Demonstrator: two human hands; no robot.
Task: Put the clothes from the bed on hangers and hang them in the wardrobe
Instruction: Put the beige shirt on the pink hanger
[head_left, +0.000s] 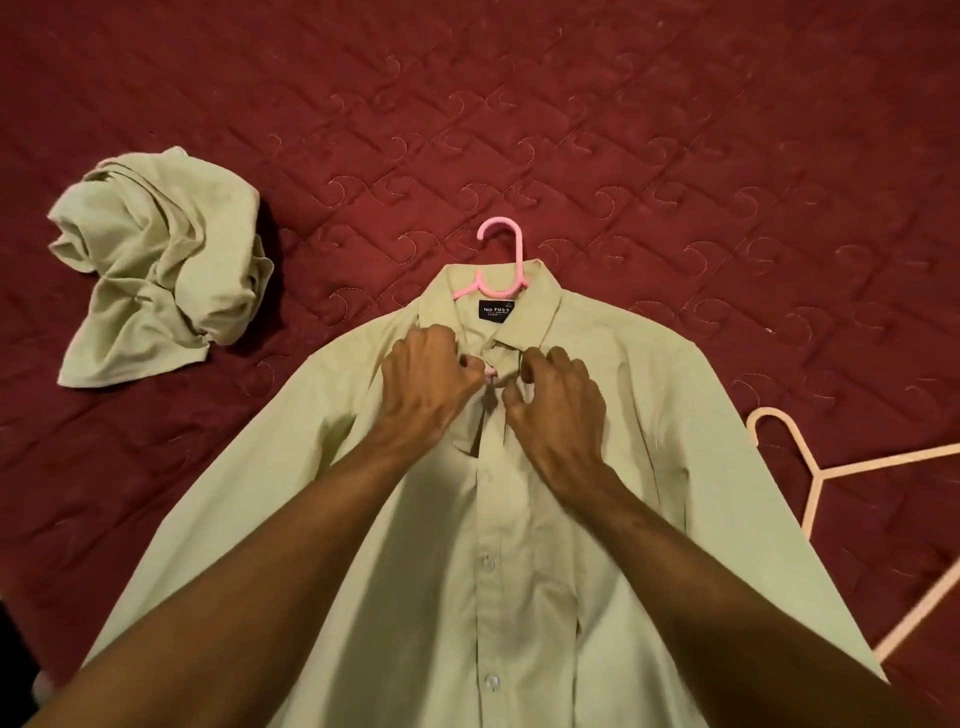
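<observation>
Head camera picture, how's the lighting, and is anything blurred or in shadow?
Head view: dim, warm light, no glare; the crumpled garment casts a dark shadow to its right; the peach hanger smears toward the right edge; the shirt is fairly sharp.

The bed has a dark red quilted cover; a pale green shirt lies flat on it, front up, a pink hanger showing at the collar; a crumpled garment sits apart, left; a peach hanger lies right, perhaps touching the sleeve.
</observation>
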